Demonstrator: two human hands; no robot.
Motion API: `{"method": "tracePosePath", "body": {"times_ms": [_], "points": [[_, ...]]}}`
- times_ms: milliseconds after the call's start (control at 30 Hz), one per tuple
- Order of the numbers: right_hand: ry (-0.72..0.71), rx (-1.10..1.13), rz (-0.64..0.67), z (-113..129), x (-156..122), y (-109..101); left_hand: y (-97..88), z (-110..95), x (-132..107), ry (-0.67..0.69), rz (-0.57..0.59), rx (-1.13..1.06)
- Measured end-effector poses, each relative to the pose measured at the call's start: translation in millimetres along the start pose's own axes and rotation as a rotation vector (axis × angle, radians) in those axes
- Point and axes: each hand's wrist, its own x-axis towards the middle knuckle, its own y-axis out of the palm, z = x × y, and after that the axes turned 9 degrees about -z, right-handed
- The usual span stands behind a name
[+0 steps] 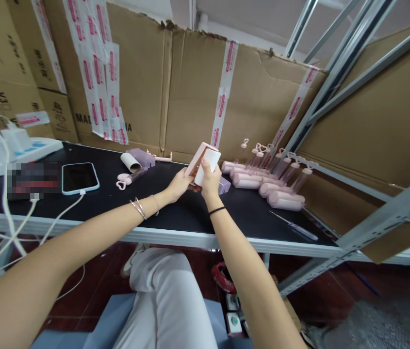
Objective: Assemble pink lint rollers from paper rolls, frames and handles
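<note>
Above the black tabletop, my left hand (181, 185) is closed on a pale pink casing piece (196, 157) with a pinkish-brown inner side. Held close against it is a smooth white piece (209, 162), with my right hand (211, 182) closed round it. The two pieces are tilted; I cannot tell whether they are joined. A translucent lilac block (224, 185) lies just behind my right hand. Left of my hands, a clear tube with a heart-shaped pink top (126, 180) rests by a white hollow cylinder (130, 162) and a lilac part (142, 157).
Several pink cylinders (287, 200) with clear, heart-topped stems lie at the right. A screwdriver (295, 226) is near the front edge. A phone (80, 178), white cables (26, 220) and a power strip (41, 148) occupy the left. Cardboard (190, 87) stands behind; a metal shelf post (383, 213) rises right.
</note>
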Motion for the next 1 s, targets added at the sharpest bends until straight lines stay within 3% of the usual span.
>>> {"method": "tracePosePath", "body": {"times_ms": [167,267,400,833,1000], "points": [[0.135,0.054,0.006,-1.6,-2.2,-1.4,-13.5,0.7,-3.3,0.028,0.125,0.094],[0.13,0.061,-0.052,-3.1,-2.3,-1.0,-12.1,4.2,-5.0,0.05,0.173,0.132],[0.107,0.046,-0.108,-4.9,-1.0,-0.1,-4.9,5.9,-5.0,0.03,0.133,0.141],[0.256,0.142,0.02,0.9,-1.0,0.6,-6.4,-1.0,-4.7,0.029,0.057,0.216],[0.245,0.108,-0.029,-5.0,-1.4,0.5,-8.4,-0.9,-3.8,-0.001,0.054,0.285]]}}
